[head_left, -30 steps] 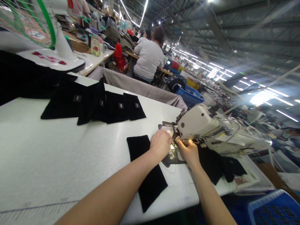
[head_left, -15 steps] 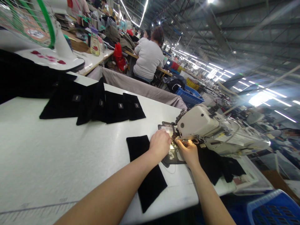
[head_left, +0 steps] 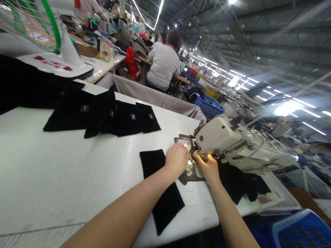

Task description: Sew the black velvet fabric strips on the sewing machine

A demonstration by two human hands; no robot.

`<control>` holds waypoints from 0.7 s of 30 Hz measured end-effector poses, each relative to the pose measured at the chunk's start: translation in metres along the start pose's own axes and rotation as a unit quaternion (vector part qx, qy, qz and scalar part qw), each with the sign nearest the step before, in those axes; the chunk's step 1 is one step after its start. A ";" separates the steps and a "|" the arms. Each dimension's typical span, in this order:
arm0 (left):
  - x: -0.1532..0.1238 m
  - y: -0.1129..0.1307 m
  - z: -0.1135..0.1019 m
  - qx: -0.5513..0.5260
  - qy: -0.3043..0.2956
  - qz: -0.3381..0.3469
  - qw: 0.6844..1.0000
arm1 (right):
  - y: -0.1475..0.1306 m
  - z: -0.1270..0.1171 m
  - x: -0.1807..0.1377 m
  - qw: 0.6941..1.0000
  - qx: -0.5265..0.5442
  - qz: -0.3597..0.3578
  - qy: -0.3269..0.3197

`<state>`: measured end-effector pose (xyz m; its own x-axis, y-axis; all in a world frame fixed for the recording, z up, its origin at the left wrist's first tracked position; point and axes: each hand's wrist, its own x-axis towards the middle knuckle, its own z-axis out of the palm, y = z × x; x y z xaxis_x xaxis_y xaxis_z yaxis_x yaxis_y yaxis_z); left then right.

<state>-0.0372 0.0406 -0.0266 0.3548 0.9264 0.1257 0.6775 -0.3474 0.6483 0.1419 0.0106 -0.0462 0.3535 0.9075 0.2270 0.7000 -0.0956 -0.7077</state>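
Note:
A white sewing machine stands on the white table. Both my hands are at its needle area. My left hand is closed in a loose fist beside the presser foot, its fingertips hidden. My right hand pinches something small under the needle that I cannot make out. A black fabric piece lies under my left forearm. More black fabric is bunched to the right of my right hand.
Several black fabric pieces with small labels lie in a row at the back left. A fan with a green guard stands behind them. A person in a white top sits at another table. A blue crate is at the lower right.

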 end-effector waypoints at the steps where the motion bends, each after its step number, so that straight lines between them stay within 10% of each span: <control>1: 0.000 0.000 0.000 0.001 0.002 0.001 1.000 | 0.000 0.000 0.000 1.000 0.000 -0.001 -0.001; 21: 0.002 0.004 -0.003 0.020 0.005 -0.008 1.000 | 0.001 0.004 0.001 1.000 -0.014 -0.023 -0.004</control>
<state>-0.0352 0.0416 -0.0217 0.3381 0.9331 0.1228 0.7088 -0.3383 0.6190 0.1405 0.0127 -0.0489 0.3155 0.9145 0.2533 0.7331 -0.0654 -0.6769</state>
